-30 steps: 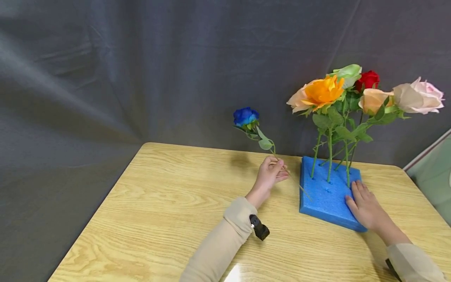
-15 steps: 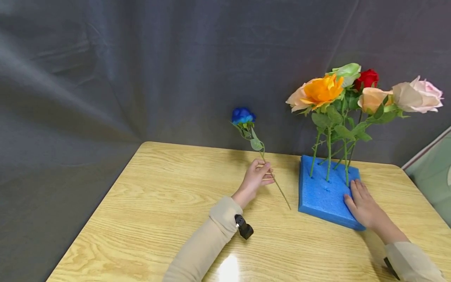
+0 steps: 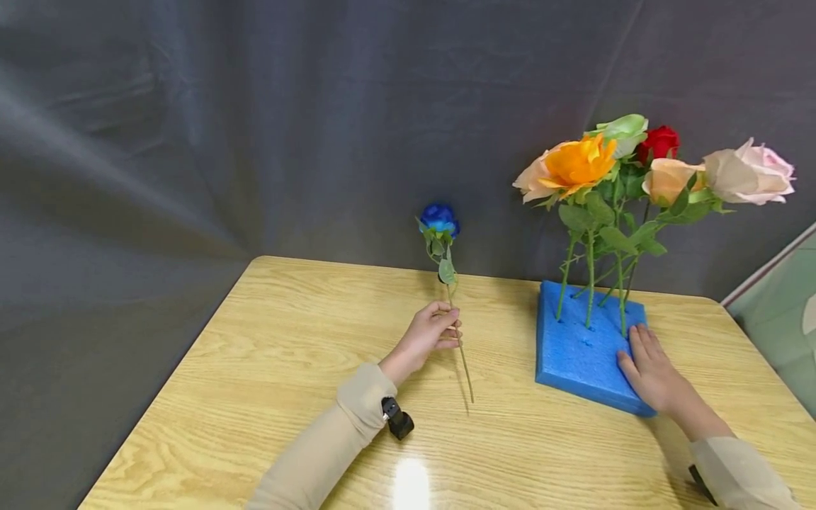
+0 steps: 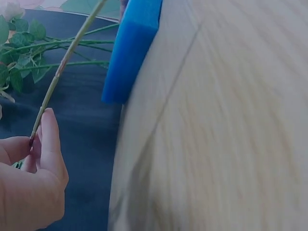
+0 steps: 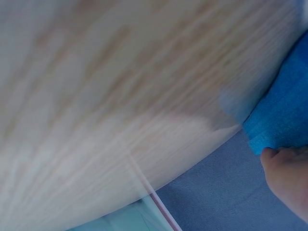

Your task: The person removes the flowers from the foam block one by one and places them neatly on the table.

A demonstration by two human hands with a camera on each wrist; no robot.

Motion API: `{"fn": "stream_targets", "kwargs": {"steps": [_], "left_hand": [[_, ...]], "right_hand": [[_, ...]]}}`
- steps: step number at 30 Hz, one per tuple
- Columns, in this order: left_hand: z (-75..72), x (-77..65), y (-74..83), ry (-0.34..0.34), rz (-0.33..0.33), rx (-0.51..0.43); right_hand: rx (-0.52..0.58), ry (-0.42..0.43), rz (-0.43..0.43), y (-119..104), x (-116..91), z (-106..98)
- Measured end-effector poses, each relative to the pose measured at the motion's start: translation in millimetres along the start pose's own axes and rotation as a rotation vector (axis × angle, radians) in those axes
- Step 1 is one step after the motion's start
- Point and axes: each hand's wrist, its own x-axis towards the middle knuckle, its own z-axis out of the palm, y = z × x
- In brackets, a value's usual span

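My left hand [image 3: 426,334] pinches the stem of a blue artificial rose [image 3: 438,219] between thumb and fingers. The bloom points up and away, and the bare stem [image 4: 60,70] runs down past the fingers, above the table. My right hand [image 3: 653,372] rests with fairly straight fingers on the right edge of a blue foam block [image 3: 580,365]. Several artificial roses stand in the block, among them an orange one [image 3: 580,164], a red one [image 3: 659,143] and a pale pink one [image 3: 749,172]. In the right wrist view only part of the right hand [image 5: 288,178] shows against the foam.
The wood-grain table [image 3: 287,354] spreads under both hands, and the block sits toward its back right. Behind its far edge hangs a dark grey curtain [image 3: 319,127]. A pale green panel [image 3: 780,319] is at the far right.
My left hand has moved left with the blue rose, away from the foam block, and the stem has turned more upright in view. My right hand stays on the block.
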Motion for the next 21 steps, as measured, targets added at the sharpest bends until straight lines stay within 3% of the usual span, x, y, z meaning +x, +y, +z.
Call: {"fn": "stream_targets", "kwargs": {"steps": [11, 21], "left_hand": [[-43.3, -19.6, -8.1, 0.033, -0.029, 0.056], [-89.6, -40.1, 3.5, 0.055, -0.059, 0.138]], "right_hand": [[0.014, -0.018, 0.0, -2.7, -1.3, 1.2], [0.016, -0.031, 0.024, -4.0, -1.2, -2.5]]}}
